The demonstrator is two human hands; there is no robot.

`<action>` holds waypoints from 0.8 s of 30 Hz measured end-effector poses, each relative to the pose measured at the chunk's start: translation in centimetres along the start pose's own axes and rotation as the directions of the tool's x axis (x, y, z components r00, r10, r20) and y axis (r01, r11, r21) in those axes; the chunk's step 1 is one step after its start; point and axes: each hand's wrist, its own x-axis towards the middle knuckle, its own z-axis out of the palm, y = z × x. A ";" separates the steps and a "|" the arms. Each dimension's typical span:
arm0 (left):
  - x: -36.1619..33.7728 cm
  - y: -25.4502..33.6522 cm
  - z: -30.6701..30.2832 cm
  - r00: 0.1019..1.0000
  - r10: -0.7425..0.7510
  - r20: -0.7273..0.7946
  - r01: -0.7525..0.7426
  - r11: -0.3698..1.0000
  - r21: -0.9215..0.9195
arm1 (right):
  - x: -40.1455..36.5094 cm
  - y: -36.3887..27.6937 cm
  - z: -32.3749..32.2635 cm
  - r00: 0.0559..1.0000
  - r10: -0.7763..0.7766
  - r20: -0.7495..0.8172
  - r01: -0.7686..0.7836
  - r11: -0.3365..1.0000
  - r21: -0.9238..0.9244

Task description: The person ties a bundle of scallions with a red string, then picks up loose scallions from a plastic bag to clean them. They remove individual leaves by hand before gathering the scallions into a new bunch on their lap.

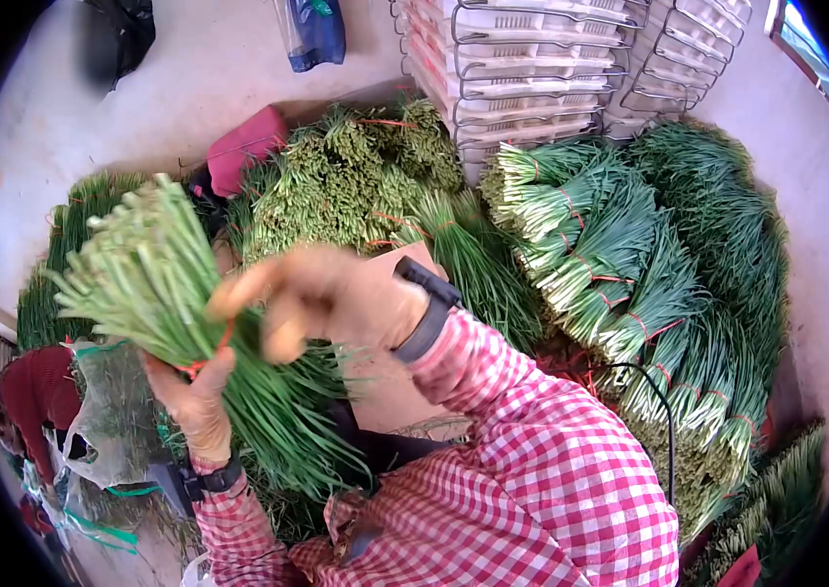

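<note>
My left hand, in what looks like a thin glove, grips a thick bunch of flowering chives or similar green stalks from below. The pale cut ends point up and to the left, while the dark green leaves hang down to the right. A red tie shows on the bunch just by my left thumb. My right hand is close beside the bunch, on its right, over a brown cardboard piece. Its fingers are bent but smeared by motion, so whether they hold anything is hidden.
Tied bundles are piled at the right, with a heap of stalks ahead. Wire racks holding white trays stand at the back. Another person's red sleeve and a clear plastic bag are at the left.
</note>
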 end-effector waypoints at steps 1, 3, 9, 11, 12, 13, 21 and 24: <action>-0.5 0.0 0.7 0.999 -0.019 0.042 0.020 0.999 -0.031 | -0.8 -1.1 0.0 0.985 -0.168 -0.044 0.170 0.984 0.059; -1.2 0.2 2.7 0.997 -0.016 0.075 0.019 0.999 -0.048 | -0.8 -2.6 0.0 0.882 -0.362 -0.302 0.199 0.866 -0.459; -2.0 1.7 8.3 0.917 -0.388 0.090 0.379 0.777 -0.503 | -8.4 5.8 2.7 0.848 -0.147 -0.509 -0.209 0.791 -0.575; -2.6 -0.3 9.8 0.895 -0.421 0.149 0.446 0.820 -0.358 | -10.8 5.5 3.0 0.756 -0.152 -0.637 -0.241 0.840 -0.487; -2.8 -1.5 10.4 0.889 -0.363 0.278 0.431 0.869 -0.242 | -11.9 4.6 2.9 0.711 -0.171 -0.682 -0.238 0.854 -0.463; -2.4 -1.8 10.7 0.854 -0.322 0.408 0.423 0.887 -0.187 | -13.3 4.5 1.5 0.651 -0.290 -0.702 -0.213 0.818 -0.535; -3.8 -8.3 -3.5 0.717 -0.583 0.382 0.572 0.805 0.158 | -21.5 -3.1 -11.3 0.273 -0.534 -0.800 -0.705 0.455 -0.544; -4.8 -8.1 -6.7 0.737 -0.578 0.351 0.451 0.806 0.382 | -25.3 -3.2 -20.6 0.264 -0.577 -0.773 -0.894 0.155 -0.421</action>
